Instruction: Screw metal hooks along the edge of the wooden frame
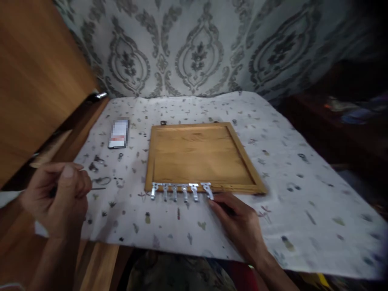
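A wooden panel with a raised frame (197,153) lies flat on the table. Along its near edge sits a row of several small T-shaped metal brackets (175,192), their narrow arms overhanging towards me. At the right end of that row, the thumb and fingertips of my right hand (238,220) pinch one T-shaped metal bracket (207,190), set a little apart from the others. My left hand (57,198) is raised at the left, fingers curled with the thumb against them. Whatever it may hold is hidden.
A patterned white cloth (188,226) covers the table. Left of the panel are a phone (119,134), loose metal pieces (96,161) and a thin dark rod (98,188). A wooden cabinet (39,81) borders the left side; a patterned curtain (197,52) hangs behind.
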Demonstrator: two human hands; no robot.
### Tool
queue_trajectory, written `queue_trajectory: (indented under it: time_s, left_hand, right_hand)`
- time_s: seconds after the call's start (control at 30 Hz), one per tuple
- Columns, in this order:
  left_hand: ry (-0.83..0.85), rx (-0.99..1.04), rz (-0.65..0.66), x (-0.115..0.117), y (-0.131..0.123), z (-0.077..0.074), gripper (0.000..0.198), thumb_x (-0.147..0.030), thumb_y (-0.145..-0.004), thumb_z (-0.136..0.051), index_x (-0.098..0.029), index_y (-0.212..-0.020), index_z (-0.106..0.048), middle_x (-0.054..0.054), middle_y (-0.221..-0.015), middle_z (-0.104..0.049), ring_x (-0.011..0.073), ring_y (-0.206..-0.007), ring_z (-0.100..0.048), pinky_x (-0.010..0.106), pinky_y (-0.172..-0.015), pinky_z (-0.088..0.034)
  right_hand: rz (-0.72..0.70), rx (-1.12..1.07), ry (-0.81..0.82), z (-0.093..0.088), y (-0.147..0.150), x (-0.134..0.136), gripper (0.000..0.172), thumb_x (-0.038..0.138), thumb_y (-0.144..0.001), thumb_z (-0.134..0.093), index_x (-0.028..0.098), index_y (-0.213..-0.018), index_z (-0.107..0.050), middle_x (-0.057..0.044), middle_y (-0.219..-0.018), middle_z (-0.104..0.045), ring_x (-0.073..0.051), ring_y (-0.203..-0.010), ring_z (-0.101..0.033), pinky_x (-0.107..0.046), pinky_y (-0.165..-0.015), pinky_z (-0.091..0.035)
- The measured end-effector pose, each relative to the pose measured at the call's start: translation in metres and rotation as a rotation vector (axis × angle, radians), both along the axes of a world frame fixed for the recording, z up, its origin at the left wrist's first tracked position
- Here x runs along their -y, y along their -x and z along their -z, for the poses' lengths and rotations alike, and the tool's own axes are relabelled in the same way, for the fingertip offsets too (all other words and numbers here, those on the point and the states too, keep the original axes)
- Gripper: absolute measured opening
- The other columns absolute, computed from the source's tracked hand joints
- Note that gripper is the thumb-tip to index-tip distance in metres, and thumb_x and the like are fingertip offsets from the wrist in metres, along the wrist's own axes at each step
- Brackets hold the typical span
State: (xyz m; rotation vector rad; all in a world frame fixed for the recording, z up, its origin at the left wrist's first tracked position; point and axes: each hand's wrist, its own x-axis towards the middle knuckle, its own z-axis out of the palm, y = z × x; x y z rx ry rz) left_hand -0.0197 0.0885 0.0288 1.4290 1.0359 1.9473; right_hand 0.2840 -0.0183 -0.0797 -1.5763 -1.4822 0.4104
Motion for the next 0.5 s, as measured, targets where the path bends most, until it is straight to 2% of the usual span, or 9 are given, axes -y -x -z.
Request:
queue_trajectory:
  time_s: [0.07, 0.17, 0.23, 0.3, 0.4, 0.5]
  left_hand:
    - [-0.029, -0.084, -0.066, -0.003, 0.015, 0.0, 0.017, -0.026, -0.083, -0.078, -0.018, -0.076, -0.065, -0.007, -0.051, -0.048, 0.0047, -0.04, -0.034, 0.023, -0.041, -0.025]
    - [0.071, -0.281, -0.155, -0.009, 0.045, 0.002, 0.017, -0.032, -0.09, -0.071, -0.018, -0.081, -0.066, -0.007, -0.05, -0.042, 0.0069, -0.043, -0.035, 0.025, -0.044, -0.027]
    - [0.177, -0.543, -0.219, -0.013, 0.064, 0.005, 0.022, -0.037, -0.091, -0.067, -0.018, -0.081, -0.066, -0.006, -0.051, -0.047, 0.0095, -0.046, -0.041, 0.025, -0.045, -0.031]
    - [0.281, -0.756, -0.225, -0.018, 0.078, 0.01, 0.023, -0.038, -0.091, -0.061, -0.018, -0.082, -0.066, -0.003, -0.059, -0.057, 0.0127, -0.054, -0.051, 0.025, -0.052, -0.038]
    - [0.433, -1.057, -0.183, -0.026, 0.091, 0.02, 0.027, -0.039, -0.093, -0.049, -0.019, -0.085, -0.065, 0.0, -0.069, -0.066, 0.0163, -0.064, -0.06, 0.026, -0.062, -0.043]
    - [0.521, -1.254, -0.197, -0.036, 0.099, 0.028, 0.027, -0.033, -0.094, -0.042, -0.02, -0.087, -0.065, 0.003, -0.078, -0.071, 0.0194, -0.07, -0.064, 0.028, -0.066, -0.043]
  right_hand:
    - [0.007, 0.005, -0.024, 0.002, -0.002, 0.0, 0.018, 0.038, -0.092, -0.066, 0.024, -0.083, -0.073, -0.003, -0.078, -0.076, -0.02, -0.066, -0.071, -0.028, -0.06, -0.059]
    - [0.027, 0.012, -0.07, 0.0, -0.003, -0.001, 0.02, 0.043, -0.091, -0.066, 0.026, -0.085, -0.074, -0.004, -0.082, -0.078, -0.021, -0.067, -0.072, -0.028, -0.057, -0.059]
    - [0.002, 0.003, 0.009, -0.005, 0.002, -0.001, 0.022, 0.046, -0.091, -0.067, 0.026, -0.09, -0.076, -0.006, -0.091, -0.079, -0.023, -0.075, -0.074, -0.03, -0.063, -0.062]
    - [0.021, -0.004, 0.031, -0.01, 0.009, 0.0, 0.026, 0.05, -0.091, -0.065, 0.026, -0.093, -0.076, -0.006, -0.094, -0.079, -0.023, -0.076, -0.073, -0.029, -0.058, -0.061]
    - [0.037, 0.028, -0.01, -0.013, 0.021, -0.001, 0.033, 0.055, -0.093, -0.062, 0.026, -0.09, -0.077, -0.006, -0.094, -0.079, -0.022, -0.076, -0.074, -0.026, -0.051, -0.058]
    - [-0.065, 0.114, -0.088, -0.012, 0.035, -0.008, 0.031, 0.052, -0.094, -0.063, 0.025, -0.086, -0.077, -0.006, -0.091, -0.08, -0.022, -0.079, -0.077, -0.026, -0.059, -0.062]
